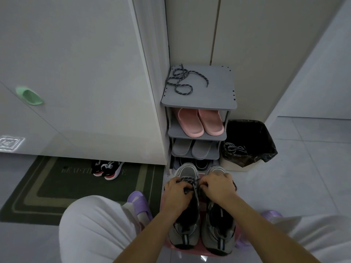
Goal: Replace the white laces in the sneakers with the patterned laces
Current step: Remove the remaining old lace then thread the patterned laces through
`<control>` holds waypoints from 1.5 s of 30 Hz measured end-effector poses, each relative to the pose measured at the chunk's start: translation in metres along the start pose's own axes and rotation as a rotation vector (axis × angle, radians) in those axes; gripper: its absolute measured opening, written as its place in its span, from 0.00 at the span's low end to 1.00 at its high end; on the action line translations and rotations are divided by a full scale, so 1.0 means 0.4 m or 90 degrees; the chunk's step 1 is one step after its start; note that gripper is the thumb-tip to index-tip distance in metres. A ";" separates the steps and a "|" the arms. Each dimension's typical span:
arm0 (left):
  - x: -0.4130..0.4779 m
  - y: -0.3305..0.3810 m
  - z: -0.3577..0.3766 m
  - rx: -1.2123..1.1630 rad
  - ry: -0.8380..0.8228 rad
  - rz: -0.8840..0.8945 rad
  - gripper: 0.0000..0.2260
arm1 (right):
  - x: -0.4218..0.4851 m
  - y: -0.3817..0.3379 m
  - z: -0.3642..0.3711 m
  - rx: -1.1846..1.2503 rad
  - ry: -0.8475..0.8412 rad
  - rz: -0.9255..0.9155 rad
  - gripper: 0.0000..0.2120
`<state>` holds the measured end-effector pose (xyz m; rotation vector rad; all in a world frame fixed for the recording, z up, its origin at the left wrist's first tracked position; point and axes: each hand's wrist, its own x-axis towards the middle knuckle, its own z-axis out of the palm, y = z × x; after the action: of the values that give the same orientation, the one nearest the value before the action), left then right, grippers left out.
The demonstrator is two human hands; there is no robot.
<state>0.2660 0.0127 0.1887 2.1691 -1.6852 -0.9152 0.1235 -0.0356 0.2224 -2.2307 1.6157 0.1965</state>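
Two grey sneakers stand side by side on a pink stool between my knees, the left sneaker (185, 224) and the right sneaker (218, 230), toes pointing away. My left hand (175, 194) and my right hand (218, 186) both sit over the left sneaker's lacing, fingers curled and pinching a dark patterned lace (191, 184) threaded there. A second patterned lace (182, 80), dark with light flecks, lies loose in loops on top of the grey shoe rack (214, 92). Whitish laces (234, 149) lie in the black-lined bin (252, 141).
The rack's shelves hold pink slippers (200, 121) and grey slippers (191, 149). A dark doormat (76, 186) with black and red shoes (108, 168) lies left, under a white cabinet. My feet wear purple slippers (137, 201). Tiled floor spreads to the right.
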 end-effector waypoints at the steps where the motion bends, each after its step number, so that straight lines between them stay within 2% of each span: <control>1: 0.000 0.001 0.000 0.002 -0.001 -0.002 0.14 | 0.000 -0.003 0.002 -0.007 -0.004 -0.008 0.12; 8: -0.001 0.010 -0.002 -0.010 0.009 -0.011 0.11 | 0.002 -0.022 0.027 0.007 -0.013 0.010 0.11; 10: 0.002 0.012 -0.004 -0.012 0.009 -0.016 0.10 | -0.008 -0.020 0.029 0.024 0.022 0.026 0.12; 13: 0.010 0.014 -0.010 -0.037 0.002 -0.030 0.08 | -0.041 -0.023 0.036 0.012 0.094 0.043 0.20; 15: 0.017 0.016 -0.015 -0.042 -0.008 -0.032 0.07 | -0.061 -0.041 0.049 -0.024 0.079 0.026 0.25; 17: 0.027 0.015 -0.018 -0.034 -0.022 -0.034 0.08 | -0.065 -0.059 0.061 -0.002 0.061 0.054 0.22; 19: 0.033 0.017 -0.024 -0.027 -0.018 -0.038 0.12 | -0.065 -0.067 0.061 0.088 0.055 0.104 0.17; 22: 0.034 0.017 -0.036 -0.026 0.015 -0.031 0.10 | -0.069 -0.062 0.061 0.159 0.048 0.134 0.14; 25: 0.035 0.006 -0.045 -0.053 0.052 -0.024 0.10 | -0.072 -0.055 0.061 0.172 0.052 0.140 0.13; 27: 0.031 -0.010 -0.070 -0.076 0.100 -0.028 0.07 | -0.071 -0.049 0.063 0.178 0.052 0.139 0.13; 29: 0.019 -0.041 -0.107 -0.098 0.128 -0.035 0.09 | -0.072 -0.046 0.064 0.181 0.050 0.136 0.15; 32: -0.006 -0.118 -0.160 -0.177 0.165 -0.114 0.15 | -0.076 -0.046 0.062 0.183 0.053 0.129 0.15; 34: -0.018 -0.177 -0.179 -0.224 0.168 -0.199 0.12 | -0.078 -0.046 0.061 0.186 0.057 0.125 0.15; 36: -0.026 -0.216 -0.172 -0.225 0.121 -0.256 0.04 | -0.080 -0.048 0.060 0.186 0.056 0.125 0.16; 38: -0.032 -0.222 -0.148 -0.219 0.056 -0.275 0.07 | -0.081 -0.050 0.059 0.171 0.063 0.116 0.17; 41: -0.033 -0.183 -0.117 -0.155 0.034 -0.216 0.12 | -0.086 -0.049 0.060 0.109 0.051 0.077 0.18; 43: -0.030 -0.138 -0.104 -0.143 0.076 -0.141 0.15 | -0.089 -0.044 0.061 0.085 0.046 0.050 0.17; 45: -0.023 -0.089 -0.090 -0.122 0.116 -0.062 0.13 | -0.090 -0.039 0.060 0.094 0.048 0.041 0.18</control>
<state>0.3145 0.0255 0.2000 2.1495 -1.3613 -0.8371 0.1287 0.0095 0.2156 -2.0996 1.6835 0.0094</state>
